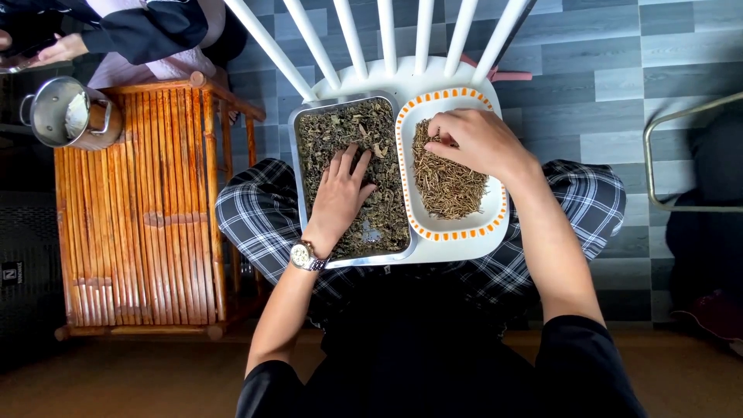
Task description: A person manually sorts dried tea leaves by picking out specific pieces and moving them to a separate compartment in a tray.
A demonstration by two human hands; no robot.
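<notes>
Left hand (340,193) flat, fingers spread on dried leaves (340,128) in metal tray (296,147); right hand (476,143) fingers pinching dried stems (449,186) in orange-rimmed dish (495,213).

We see bamboo stool (139,209) left of hands, steel pot (66,114) on it, metal frame (685,155) far right.

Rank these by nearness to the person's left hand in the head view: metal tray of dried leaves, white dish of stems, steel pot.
1. Metal tray: left hand rests in it.
2. White dish: just right.
3. Steel pot: far left, on bamboo table.
</notes>
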